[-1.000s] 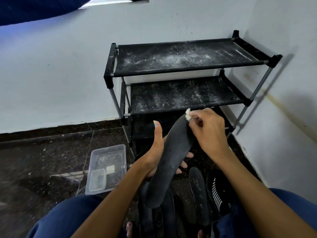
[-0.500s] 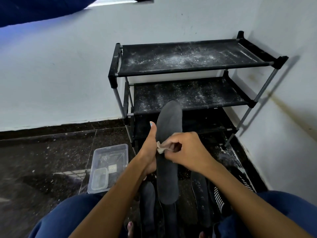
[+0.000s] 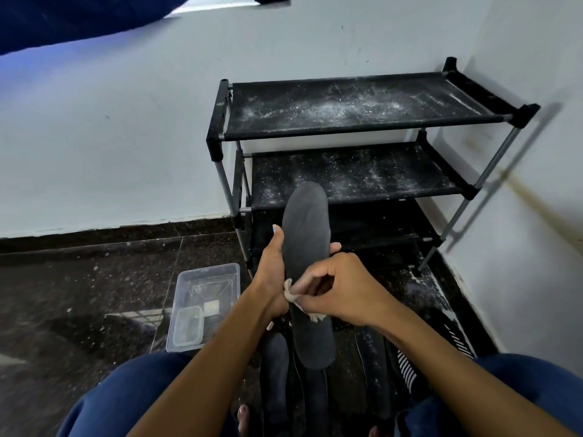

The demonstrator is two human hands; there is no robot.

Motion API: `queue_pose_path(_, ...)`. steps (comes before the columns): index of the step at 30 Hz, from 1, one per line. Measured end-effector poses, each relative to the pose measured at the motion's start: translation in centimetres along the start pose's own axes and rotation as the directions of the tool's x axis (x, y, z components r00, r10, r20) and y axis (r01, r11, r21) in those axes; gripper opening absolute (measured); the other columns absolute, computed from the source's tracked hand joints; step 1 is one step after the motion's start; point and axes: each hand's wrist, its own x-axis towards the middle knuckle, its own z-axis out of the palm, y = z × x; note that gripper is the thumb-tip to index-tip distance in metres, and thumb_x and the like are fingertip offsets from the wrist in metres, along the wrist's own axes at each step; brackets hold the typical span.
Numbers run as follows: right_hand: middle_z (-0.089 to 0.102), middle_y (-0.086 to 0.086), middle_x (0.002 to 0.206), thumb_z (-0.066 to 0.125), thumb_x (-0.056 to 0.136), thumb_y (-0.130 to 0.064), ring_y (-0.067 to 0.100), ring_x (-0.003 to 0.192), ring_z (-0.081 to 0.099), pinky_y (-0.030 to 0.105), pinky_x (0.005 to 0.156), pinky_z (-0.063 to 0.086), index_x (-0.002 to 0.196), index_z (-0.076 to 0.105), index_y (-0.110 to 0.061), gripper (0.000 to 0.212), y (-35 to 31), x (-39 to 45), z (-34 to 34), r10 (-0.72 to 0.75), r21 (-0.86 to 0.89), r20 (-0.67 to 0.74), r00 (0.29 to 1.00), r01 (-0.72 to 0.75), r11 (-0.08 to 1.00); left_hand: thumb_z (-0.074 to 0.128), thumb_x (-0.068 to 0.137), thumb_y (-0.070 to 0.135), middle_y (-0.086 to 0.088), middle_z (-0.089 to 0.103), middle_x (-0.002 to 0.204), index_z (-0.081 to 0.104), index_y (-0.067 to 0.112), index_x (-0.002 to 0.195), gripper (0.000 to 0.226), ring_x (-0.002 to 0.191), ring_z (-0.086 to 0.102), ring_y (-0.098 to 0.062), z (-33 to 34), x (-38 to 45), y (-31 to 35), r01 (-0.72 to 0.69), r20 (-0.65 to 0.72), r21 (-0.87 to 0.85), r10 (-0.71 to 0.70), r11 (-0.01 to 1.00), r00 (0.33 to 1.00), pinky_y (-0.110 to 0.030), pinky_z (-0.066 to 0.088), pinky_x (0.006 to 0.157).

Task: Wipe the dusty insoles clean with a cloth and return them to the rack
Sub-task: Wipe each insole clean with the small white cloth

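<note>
A dark grey insole (image 3: 306, 234) stands upright in front of me, toe end up. My left hand (image 3: 271, 269) grips it from the left, thumb on its edge and fingertips showing at its right side. My right hand (image 3: 340, 291) pinches a small whitish cloth (image 3: 295, 296) and presses it against the insole's lower middle. Behind stands the black three-shelf rack (image 3: 347, 121), its shelves speckled with white dust. Several more dark insoles (image 3: 276, 370) lie on the floor between my knees.
A clear plastic tub (image 3: 205, 279) with a smaller container inside sits on the dark floor to the left. White walls meet in the corner behind the rack. A striped dark item (image 3: 407, 367) lies by my right knee. White dust is scattered by the rack's right leg.
The insole has swung from a tilt to upright. My right hand with the cloth has travelled from the toe end down to the insole's lower middle.
</note>
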Motion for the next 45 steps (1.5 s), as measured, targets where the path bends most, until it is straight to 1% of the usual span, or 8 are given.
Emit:
queue_pose_path(7, 0.068, -0.002, 0.080, 0.073, 0.077, -0.009, 0.007, 0.066, 0.063, 0.025, 0.064, 0.052, 0.091, 0.074, -0.012, 0.015, 1.6, 0.8, -0.4, -0.180, -0.309, -0.523, 0.833, 0.011, 0.951, 0.021, 0.090, 0.071, -0.015, 0.072, 0.102, 0.073, 0.005, 0.099, 0.084, 0.091, 0.070, -0.023, 0.9, -0.4, -0.2, -0.005, 0.078, 0.080, -0.001, 0.997, 0.997, -0.036, 0.050, 0.085)
queue_pose_path(15, 0.070, -0.004, 0.070, 0.073, 0.070, 0.001, 0.005, 0.062, 0.066, 0.015, 0.062, 0.052, 0.080, 0.075, -0.010, 0.015, 0.3, 0.2, 0.4, -0.046, -0.065, -0.099, 0.994, 0.040, 0.997, 0.019, 0.086, 0.075, -0.019, 0.066, 0.117, 0.069, 0.003, 0.101, 0.089, 0.098, 0.066, -0.029, 0.9, -0.6, 0.4, -0.044, 0.036, -0.050, 0.046, 0.998, 0.998, -0.041, 0.050, 0.079)
queue_pose_path(21, 0.068, -0.002, 0.075, 0.071, 0.069, -0.006, 0.008, 0.063, 0.063, 0.028, 0.065, 0.054, 0.081, 0.074, -0.015, 0.015, 1.1, 0.6, 0.4, -0.134, -0.283, -0.313, 0.940, 0.043, 0.958, 0.010, 0.087, 0.074, -0.015, 0.073, 0.096, 0.078, 0.005, 0.081, 0.097, 0.082, 0.072, -0.025, 1.2, -0.7, 0.7, -0.091, 0.095, -0.062, 0.096, 0.994, 0.991, -0.039, 0.050, 0.077)
queue_pose_path(26, 0.071, -0.001, 0.071, 0.074, 0.070, -0.004, 0.010, 0.065, 0.066, 0.021, 0.064, 0.055, 0.075, 0.075, -0.014, 0.012, 0.5, -0.1, -0.3, -0.003, -0.174, 0.036, 0.999, 0.010, 0.985, 0.012, 0.088, 0.073, -0.015, 0.072, 0.098, 0.073, 0.005, 0.093, 0.091, 0.077, 0.067, -0.025, 0.9, -0.4, 0.6, -0.110, 0.053, -0.092, 0.115, 0.990, 0.992, -0.036, 0.058, 0.068)
queue_pose_path(32, 0.068, -0.004, 0.071, 0.073, 0.075, -0.019, 0.009, 0.058, 0.063, 0.031, 0.062, 0.055, 0.074, 0.073, -0.018, 0.002, 1.5, 0.3, -0.4, -0.026, -0.212, -0.281, 0.959, -0.036, 0.977, 0.015, 0.086, 0.075, -0.014, 0.070, 0.106, 0.063, 0.005, 0.109, 0.087, 0.078, 0.062, -0.026, 1.1, 0.2, 0.9, -0.127, 0.052, -0.161, 0.137, 0.979, 0.989, -0.040, 0.056, 0.070)
queue_pose_path(37, 0.072, 0.000, 0.073, 0.074, 0.071, -0.008, 0.011, 0.065, 0.065, 0.016, 0.062, 0.050, 0.073, 0.075, -0.012, 0.005, 0.8, -0.3, -0.5, 0.024, -0.194, -0.002, 1.000, -0.024, 0.981, 0.018, 0.086, 0.076, -0.016, 0.069, 0.108, 0.062, 0.003, 0.112, 0.089, 0.076, 0.061, -0.025, 1.2, 0.9, 0.6, -0.154, 0.018, -0.214, 0.162, 0.965, 0.987, -0.045, 0.050, 0.078)
queue_pose_path(42, 0.069, -0.001, 0.073, 0.073, 0.074, -0.019, 0.011, 0.062, 0.064, 0.032, 0.066, 0.054, 0.073, 0.074, -0.016, 0.003, 1.6, 0.0, -1.3, 0.011, -0.242, -0.300, 0.954, -0.087, 0.966, 0.014, 0.087, 0.074, -0.015, 0.070, 0.105, 0.062, 0.003, 0.111, 0.089, 0.077, 0.062, -0.025, 1.4, 0.8, 1.0, -0.183, 0.012, -0.196, 0.189, 0.963, 0.982, -0.042, 0.055, 0.073)
queue_pose_path(45, 0.072, -0.001, 0.073, 0.074, 0.073, -0.013, 0.009, 0.063, 0.065, 0.027, 0.066, 0.055, 0.074, 0.075, -0.014, 0.002, 0.7, -0.2, -1.3, 0.044, -0.202, -0.130, 0.990, -0.070, 0.977, 0.016, 0.087, 0.073, -0.014, 0.071, 0.102, 0.065, 0.001, 0.103, 0.089, 0.076, 0.060, -0.024, 1.5, 0.6, 1.2, -0.182, -0.015, -0.211, 0.183, 0.960, 0.983, -0.044, 0.051, 0.078)
